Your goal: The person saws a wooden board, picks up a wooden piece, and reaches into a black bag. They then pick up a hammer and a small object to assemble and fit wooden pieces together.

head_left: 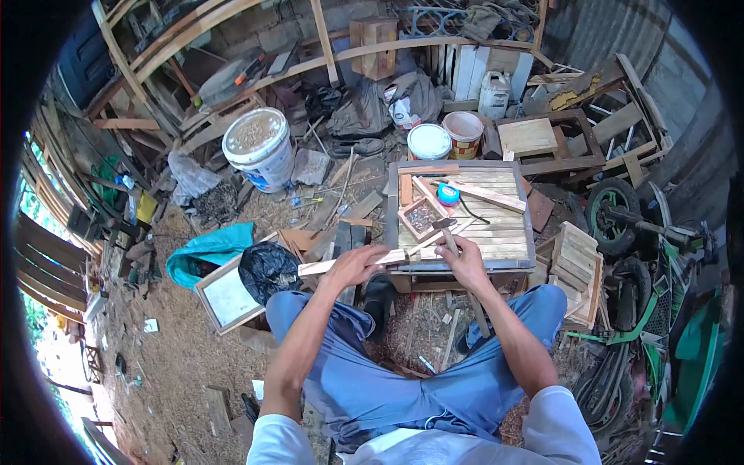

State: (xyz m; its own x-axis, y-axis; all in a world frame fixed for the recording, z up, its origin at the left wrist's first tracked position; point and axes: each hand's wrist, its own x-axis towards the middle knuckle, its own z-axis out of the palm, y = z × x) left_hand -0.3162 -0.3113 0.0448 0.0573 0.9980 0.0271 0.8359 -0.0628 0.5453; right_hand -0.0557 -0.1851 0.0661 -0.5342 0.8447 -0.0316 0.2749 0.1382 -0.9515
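Note:
My left hand point(356, 265) is closed around a pale wooden strip point(314, 268), which runs sideways over my lap toward the near edge of the slatted wooden bench point(500, 246). In my right hand point(465, 263) is a hammer point(476, 308), its head up by the bench top and its handle hanging down below my fingers. A thin wooden piece point(434, 238) slants between the strip's right end and the hammer head. Just beyond lies a small wooden tray point(421, 218) with small dark bits in it. Beside that sits a round blue container point(448, 194).
Wooden offcuts point(490, 195) lie on the bench. A framed white panel point(231, 297) and a black plastic bag point(268, 273) are at my left. A large white bucket point(259, 151) stands farther back. At right are a wooden crate point(575, 271) and a wheel point(612, 215).

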